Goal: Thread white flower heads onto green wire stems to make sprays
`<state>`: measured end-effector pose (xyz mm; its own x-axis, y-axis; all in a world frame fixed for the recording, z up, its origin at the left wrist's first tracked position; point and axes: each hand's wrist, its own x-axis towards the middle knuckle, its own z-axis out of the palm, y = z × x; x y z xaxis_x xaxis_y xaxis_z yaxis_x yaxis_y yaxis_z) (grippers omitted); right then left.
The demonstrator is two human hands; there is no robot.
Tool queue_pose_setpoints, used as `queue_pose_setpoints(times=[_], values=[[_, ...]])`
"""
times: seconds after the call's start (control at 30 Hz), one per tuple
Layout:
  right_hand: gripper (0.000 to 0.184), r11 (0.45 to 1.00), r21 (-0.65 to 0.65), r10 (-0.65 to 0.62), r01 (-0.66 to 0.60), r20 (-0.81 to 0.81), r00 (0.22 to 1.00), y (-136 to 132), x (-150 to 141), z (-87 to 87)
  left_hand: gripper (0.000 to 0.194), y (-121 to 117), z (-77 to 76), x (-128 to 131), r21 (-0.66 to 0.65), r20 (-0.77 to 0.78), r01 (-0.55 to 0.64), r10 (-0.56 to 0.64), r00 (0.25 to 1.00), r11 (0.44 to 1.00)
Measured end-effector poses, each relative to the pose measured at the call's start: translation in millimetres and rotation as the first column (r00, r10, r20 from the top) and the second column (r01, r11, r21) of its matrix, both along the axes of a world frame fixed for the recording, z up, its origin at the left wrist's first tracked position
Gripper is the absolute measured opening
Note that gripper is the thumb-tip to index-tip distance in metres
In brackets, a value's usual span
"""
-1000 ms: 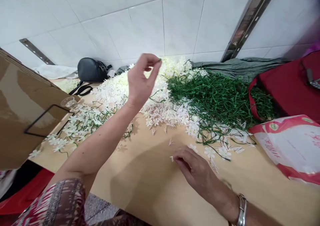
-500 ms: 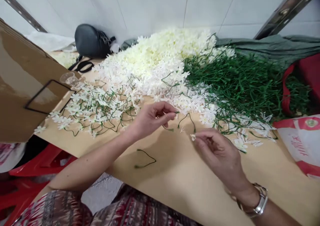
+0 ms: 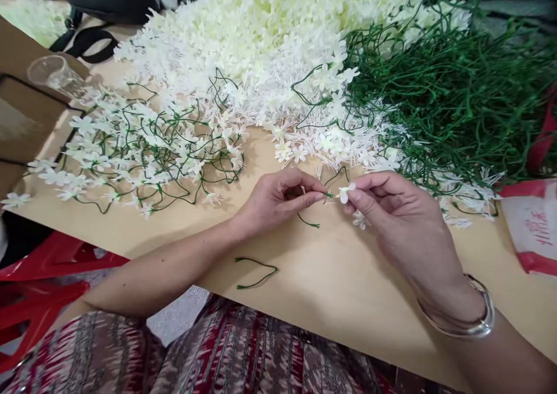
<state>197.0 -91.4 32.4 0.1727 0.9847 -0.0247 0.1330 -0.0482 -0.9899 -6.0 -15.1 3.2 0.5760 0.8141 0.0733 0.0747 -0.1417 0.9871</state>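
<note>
Between thumb and forefinger, my left hand [image 3: 285, 199] pinches a green artificial stem [image 3: 310, 223]; one tip pokes out toward the right and the other end hangs below the fingers. Facing it, my right hand [image 3: 398, 223] is closed on a small white artificial flower [image 3: 346, 193]. The stem tip and the flower almost meet; whether they touch I cannot tell. Another white flower [image 3: 361, 220] shows just under my right fingers. A loose bent green stem [image 3: 267, 273] lies near the table's front edge.
White flower heads form a large heap [image 3: 261, 40] at the back. Green stems are piled [image 3: 452, 86] at the right, beside a red and white bag [image 3: 531, 226]. Flowers joined to stems [image 3: 148, 150] lie at the left, near a clear plastic cup [image 3: 58, 75] and a cardboard box [image 3: 21, 121].
My right hand has moved up and left, bringing the flower close to the stem tip in my left hand. The view has tilted down and come nearer the table.
</note>
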Motion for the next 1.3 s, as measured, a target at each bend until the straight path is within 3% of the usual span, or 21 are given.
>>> queue_pose_setpoints(times=[0.37, 0.57, 0.83, 1.0, 1.3], values=[[0.019, 0.998, -0.031, 0.050, -0.048, 0.056, 0.997, -2.5, 3.2, -6.2, 0.025, -2.4, -0.6, 1.8, -0.085, 0.062, 0.014, -0.009, 0.998, 0.996], [0.012, 0.997, -0.040, 0.071, -0.068, 0.091, 0.993, -2.3, 1.8, -9.1, 0.024, -3.1, -1.4, 1.7, -0.006, 0.017, 0.027, -0.026, 1.000, 1.000], [0.006, 0.998, 0.060, -0.031, 0.011, 0.330, 0.943, -9.2, -2.3, -9.9, 0.017, -5.0, 2.3, 1.7, 0.169, -0.096, 0.011, 0.006, 0.995, 0.986], [0.005, 1.000, 0.019, 0.001, -0.006, 0.271, 0.963, -8.6, -3.0, -11.4, 0.017, -6.9, -0.7, 3.6, 0.144, -0.080, -0.001, 0.013, 0.997, 0.990], [0.009, 0.998, 0.043, -0.052, 0.046, 0.146, 0.988, -6.0, -13.8, -22.4, 0.016, -10.0, -6.7, 6.3, 0.110, -0.021, -0.042, 0.045, 0.999, 0.993]])
